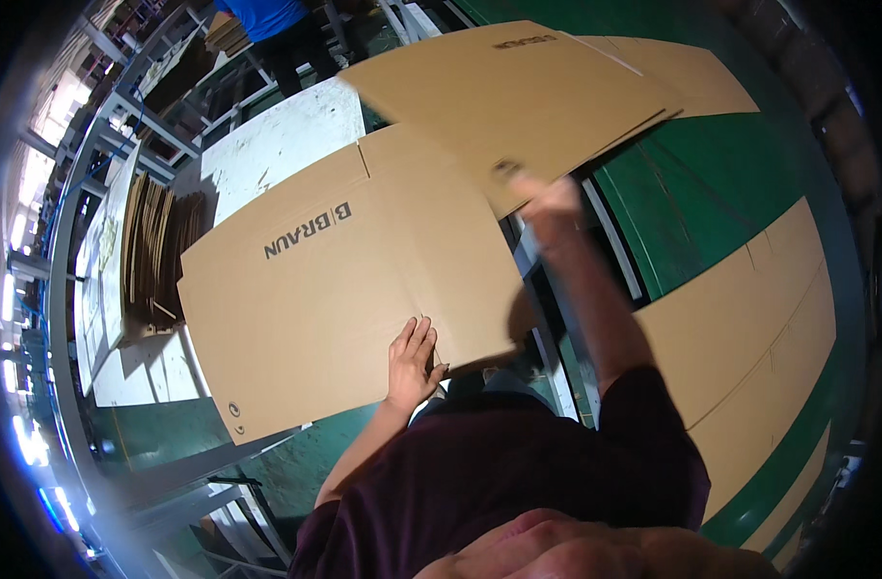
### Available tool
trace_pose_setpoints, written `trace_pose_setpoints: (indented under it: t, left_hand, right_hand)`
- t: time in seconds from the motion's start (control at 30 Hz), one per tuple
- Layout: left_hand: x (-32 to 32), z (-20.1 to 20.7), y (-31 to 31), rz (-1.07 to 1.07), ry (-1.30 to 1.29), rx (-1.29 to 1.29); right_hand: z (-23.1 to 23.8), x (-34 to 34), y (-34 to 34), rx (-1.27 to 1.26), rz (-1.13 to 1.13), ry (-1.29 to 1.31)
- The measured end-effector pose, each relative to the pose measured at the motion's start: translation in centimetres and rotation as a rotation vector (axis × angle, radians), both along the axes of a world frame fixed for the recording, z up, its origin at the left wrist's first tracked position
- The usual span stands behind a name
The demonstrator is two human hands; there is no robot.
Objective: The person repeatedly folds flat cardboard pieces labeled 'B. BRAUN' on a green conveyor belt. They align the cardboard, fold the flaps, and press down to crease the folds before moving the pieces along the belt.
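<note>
1. At the far left, brown folded cardboard pieces (149,256) stand packed on edge; leaning on one another probably keeps them upright.
2. Beside them a white counter (282,130) runs under my work, and beyond it stands a person in a blue top (272,17).
3. Across that counter lies the printed cardboard sheet (315,299), its dark lettering facing up and its near edge jutting out toward me, which I judge puts it within easy reach.
4. On that near edge, by a crease, my left hand (412,371) lies flat: fingers straight and almost together, thumb spread away, pinching nothing. I judge this pressure steadies the board against sliding.
5. Above and to the right, a second sheet (499,82) overlaps the first, its near corner at my right hand (555,205).
6. That hand is blurred; its fingers look curled, but I cannot tell whether they pinch the corner, nor what the dark smudge beside them is.
7. At the far right, more flat cardboard (749,323) lies over green, near my right side, perhaps for handy reach.
</note>
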State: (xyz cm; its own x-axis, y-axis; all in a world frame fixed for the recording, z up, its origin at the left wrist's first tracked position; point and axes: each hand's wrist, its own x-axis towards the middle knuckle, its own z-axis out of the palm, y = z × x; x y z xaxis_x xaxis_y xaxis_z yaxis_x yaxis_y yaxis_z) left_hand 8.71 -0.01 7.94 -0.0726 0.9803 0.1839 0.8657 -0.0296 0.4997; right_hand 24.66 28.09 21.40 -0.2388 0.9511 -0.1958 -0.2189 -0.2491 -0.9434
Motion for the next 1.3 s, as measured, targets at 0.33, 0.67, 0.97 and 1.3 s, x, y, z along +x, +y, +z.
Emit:
trace_pose_setpoints:
  t: [0.33,0.67,0.97,1.3]
  left_hand:
    - [-0.4,-3.8,-1.3,0.029,0.031,-0.060]
    - [-0.6,-1.4,-1.3,-0.004,0.052,-0.189]
    - [-0.1,-0.6,-1.2,0.016,0.148,0.278]
    - [0.0,-1.9,-7.0,-0.092,0.055,-0.088]
  right_hand:
    - [-16.5,1.3,-21.5,-0.532,0.439,0.774]
    - [-12.2,4.1,-14.1,-0.275,-0.461,0.166]
    - [-12.9,4.5,-13.1,-0.175,0.099,0.140]
    - [-12.9,-2.3,-26.1,-0.422,0.542,0.080]
